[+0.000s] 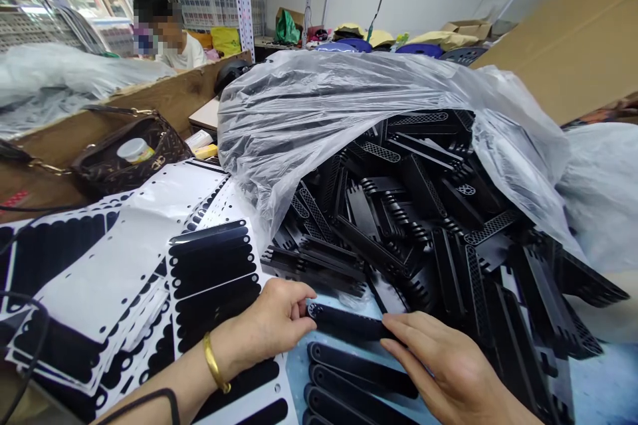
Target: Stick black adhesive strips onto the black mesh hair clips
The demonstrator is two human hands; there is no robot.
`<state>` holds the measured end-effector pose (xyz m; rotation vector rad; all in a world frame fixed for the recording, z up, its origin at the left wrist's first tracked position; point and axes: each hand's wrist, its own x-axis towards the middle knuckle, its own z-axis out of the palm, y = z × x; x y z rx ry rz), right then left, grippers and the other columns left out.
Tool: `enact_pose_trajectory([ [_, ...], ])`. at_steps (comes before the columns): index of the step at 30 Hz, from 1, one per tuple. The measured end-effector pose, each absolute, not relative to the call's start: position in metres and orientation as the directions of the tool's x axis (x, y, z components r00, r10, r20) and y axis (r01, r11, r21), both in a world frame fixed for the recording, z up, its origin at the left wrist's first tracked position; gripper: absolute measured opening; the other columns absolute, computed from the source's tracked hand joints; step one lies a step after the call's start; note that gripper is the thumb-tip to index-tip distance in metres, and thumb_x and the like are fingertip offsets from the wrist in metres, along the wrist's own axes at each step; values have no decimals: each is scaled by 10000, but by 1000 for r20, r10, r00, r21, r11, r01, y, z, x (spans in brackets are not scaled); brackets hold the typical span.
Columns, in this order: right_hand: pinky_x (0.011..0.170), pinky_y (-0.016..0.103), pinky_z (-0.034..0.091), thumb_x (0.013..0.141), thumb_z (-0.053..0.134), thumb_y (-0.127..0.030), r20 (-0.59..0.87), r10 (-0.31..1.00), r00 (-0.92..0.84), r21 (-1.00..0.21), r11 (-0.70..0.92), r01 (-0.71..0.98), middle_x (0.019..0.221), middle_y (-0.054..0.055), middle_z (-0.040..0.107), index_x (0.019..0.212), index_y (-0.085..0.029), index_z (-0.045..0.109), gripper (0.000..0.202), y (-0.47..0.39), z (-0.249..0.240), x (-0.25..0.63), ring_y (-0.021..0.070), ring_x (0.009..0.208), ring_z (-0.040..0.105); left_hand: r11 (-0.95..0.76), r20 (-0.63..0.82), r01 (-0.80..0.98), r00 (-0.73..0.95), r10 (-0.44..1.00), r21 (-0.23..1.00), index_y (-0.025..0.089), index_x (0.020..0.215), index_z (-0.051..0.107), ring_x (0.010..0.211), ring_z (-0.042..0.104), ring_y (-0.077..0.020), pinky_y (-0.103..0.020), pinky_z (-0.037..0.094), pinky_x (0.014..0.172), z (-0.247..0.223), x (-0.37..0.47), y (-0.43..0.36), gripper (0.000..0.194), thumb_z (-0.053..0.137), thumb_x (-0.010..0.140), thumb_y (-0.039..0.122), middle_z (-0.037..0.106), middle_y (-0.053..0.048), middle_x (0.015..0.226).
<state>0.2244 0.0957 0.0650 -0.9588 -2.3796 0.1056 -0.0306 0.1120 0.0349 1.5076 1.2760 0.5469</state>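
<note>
A long black plastic piece [346, 323] with a rounded left end is held level between both hands. My left hand [279, 319], with a gold bangle at the wrist, pinches its left end between thumb and fingers. The right end sits in the closed fingertips of my right hand [438, 358]. Just below, several similar black pieces [359, 368] lie in a row on the light blue surface [296, 372]. Left of them, white sheets with black rounded strips [214, 259] are stacked, partly under my left forearm.
A clear plastic bag [319, 99] spills a heap of black plastic parts [423, 212] beyond my hands. A brown handbag [129, 153] with a jar stands at the left. Cardboard [573, 46] rises at the right. Another person [184, 50] is at the back left.
</note>
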Motion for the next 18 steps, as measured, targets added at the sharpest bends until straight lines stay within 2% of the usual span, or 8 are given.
enact_pose_trajectory([
  [14,569,281,555,984,433,-157,403,647,-648,-216,755,619,736,62,717,846,-188,699,302,105,62,217,168,606,669,117,-258,391,331,908,913,121,797,701,480,478,-91,-192,352,481,32,-32,113,132,628,699,71,503,78,501],
  [18,566,289,554,979,444,-165,389,659,-644,-230,746,625,744,61,718,871,-188,703,281,104,61,219,175,616,673,130,-280,399,343,897,908,137,793,697,463,487,-92,-190,360,473,34,-32,114,138,618,696,78,505,81,484],
])
